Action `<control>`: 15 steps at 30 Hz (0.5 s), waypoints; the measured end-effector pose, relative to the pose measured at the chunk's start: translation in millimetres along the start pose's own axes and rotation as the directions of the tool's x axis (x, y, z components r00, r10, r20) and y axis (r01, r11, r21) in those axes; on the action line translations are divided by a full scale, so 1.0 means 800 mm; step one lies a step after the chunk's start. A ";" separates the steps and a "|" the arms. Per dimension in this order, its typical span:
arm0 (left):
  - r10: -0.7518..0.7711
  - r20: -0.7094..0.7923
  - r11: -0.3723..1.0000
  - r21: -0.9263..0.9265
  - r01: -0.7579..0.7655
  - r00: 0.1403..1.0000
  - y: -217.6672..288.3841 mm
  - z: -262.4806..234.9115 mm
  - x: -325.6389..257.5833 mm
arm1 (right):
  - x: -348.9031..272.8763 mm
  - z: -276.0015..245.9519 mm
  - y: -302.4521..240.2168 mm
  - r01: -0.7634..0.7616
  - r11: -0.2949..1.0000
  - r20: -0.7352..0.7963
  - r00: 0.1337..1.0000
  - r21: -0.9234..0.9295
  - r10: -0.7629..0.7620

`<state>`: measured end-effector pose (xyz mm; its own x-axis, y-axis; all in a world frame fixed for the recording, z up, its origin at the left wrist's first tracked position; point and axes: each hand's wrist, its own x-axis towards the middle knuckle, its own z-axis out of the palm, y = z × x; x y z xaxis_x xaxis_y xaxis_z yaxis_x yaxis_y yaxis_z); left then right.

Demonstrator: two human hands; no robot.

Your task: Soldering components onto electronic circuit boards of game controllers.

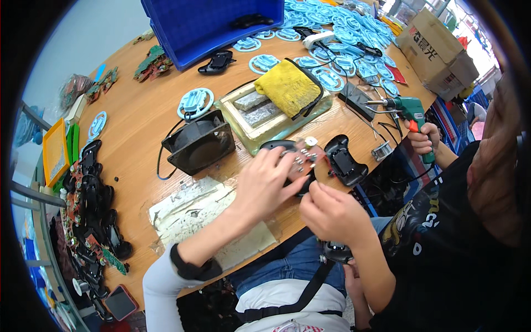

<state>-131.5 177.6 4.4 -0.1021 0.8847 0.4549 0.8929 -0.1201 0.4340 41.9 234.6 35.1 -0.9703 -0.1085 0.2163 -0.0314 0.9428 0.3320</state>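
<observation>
My left hand point(263, 180) is closed on a reddish circuit board point(305, 157) with small parts and a pale round piece on it. Under the board lies a black game controller shell point(276, 145), partly covered by the hand. My right hand point(338, 217) is just right of the board, thumb and fingers pinched together; what they hold, if anything, is too small to make out. Another opened black controller shell point(347, 160) lies on the table to the right.
A co-worker's hand point(423, 141) grips a green soldering gun point(406, 108) at right; another hand point(354, 279) is low beside a black controller part point(336, 252). A black fan point(200, 143), yellow cloth point(290, 87), blue bin point(215, 41) and light-blue plastic rings point(343, 27) are around.
</observation>
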 end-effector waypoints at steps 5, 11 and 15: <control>0.076 0.006 0.994 -0.075 -0.075 0.997 0.015 -0.010 -0.012 | 0.005 -0.016 -0.014 -0.112 0.992 -0.003 0.994 0.055 0.112; -0.236 0.466 0.685 -0.543 0.486 0.853 0.041 -0.058 -0.126 | 0.009 0.016 0.024 -0.558 0.807 0.147 0.830 0.195 0.538; -0.297 0.439 0.644 -0.564 0.517 0.848 0.047 -0.039 -0.185 | -0.138 -0.009 -0.208 -0.398 0.032 0.265 0.666 0.917 0.697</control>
<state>-96.4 27.8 -22.4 -0.1593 0.9836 -0.0841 0.2747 0.1260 0.9532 156.2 87.6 -37.2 -0.7321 0.6682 0.1322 0.1647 0.3621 -0.9175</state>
